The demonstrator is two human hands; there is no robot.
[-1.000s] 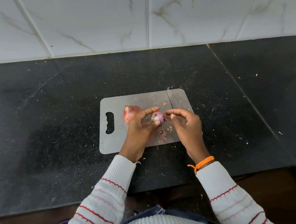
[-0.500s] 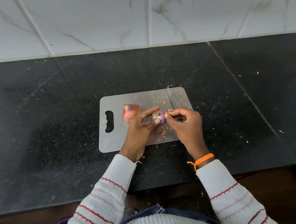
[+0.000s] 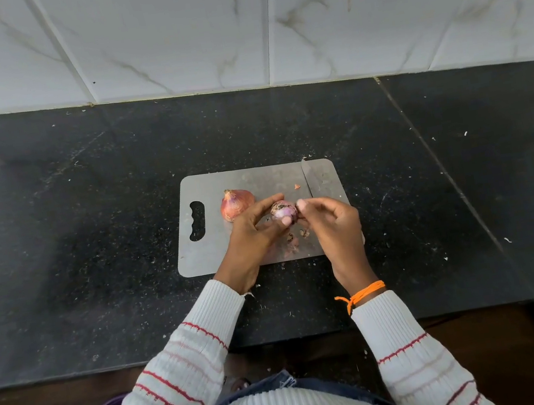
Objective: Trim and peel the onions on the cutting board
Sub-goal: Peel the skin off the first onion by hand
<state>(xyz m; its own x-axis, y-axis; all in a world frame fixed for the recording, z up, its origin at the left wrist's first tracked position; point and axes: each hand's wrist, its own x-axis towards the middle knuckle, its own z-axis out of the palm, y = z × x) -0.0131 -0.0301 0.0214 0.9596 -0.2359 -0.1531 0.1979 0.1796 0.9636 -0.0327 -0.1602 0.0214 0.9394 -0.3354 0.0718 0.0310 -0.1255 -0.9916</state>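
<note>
Left hand (image 3: 251, 235) grips onion (image 3: 283, 211), cut end facing up.

Black speckled counter (image 3: 94, 262), grey cutting board (image 3: 218, 258) flat on it

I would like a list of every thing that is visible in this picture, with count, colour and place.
cutting board: 1, grey, middle of the counter
held onion: 1, purple-white, partly peeled, above the board between both hands
whole onion: 1, reddish, on the board, beside the left hand
knife: 1, grey blade, on the board's right part; handle hidden
peel scraps: several, brownish, on the board under the hands
counter: 1, black, speckled
wall tiles: white, marbled, behind the counter
wrist thread: 1, orange, right wrist
left hand: holds the held onion
right hand: fingertips at the onion's skin
</note>
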